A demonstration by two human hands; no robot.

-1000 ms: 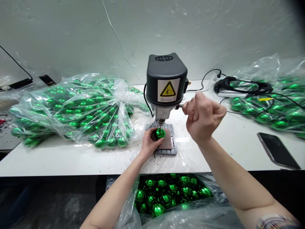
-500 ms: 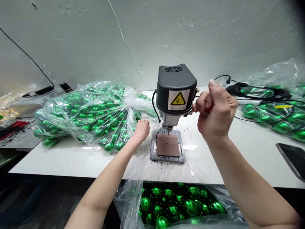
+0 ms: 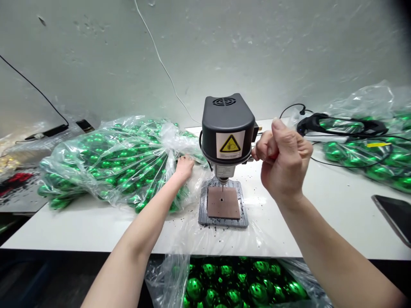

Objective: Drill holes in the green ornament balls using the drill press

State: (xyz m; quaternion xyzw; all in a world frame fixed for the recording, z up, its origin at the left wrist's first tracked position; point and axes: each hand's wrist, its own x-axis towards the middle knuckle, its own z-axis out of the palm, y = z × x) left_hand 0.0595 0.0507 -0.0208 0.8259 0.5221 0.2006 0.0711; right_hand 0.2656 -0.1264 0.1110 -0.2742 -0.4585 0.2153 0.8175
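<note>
Right of centre, my right hand (image 3: 284, 162) is clenched on the drill (image 3: 227, 128) lever; left of centre, my left hand (image 3: 184, 167) meets the bag (image 3: 105, 160), grip unclear.

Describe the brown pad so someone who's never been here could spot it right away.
On the white table, find the black-topped drill with a yellow warning sign. Below its bit, on a grey base, lies the pad. It's flat and squarish, with one dark hole, its plain brown standing out from the grey around it.
</note>
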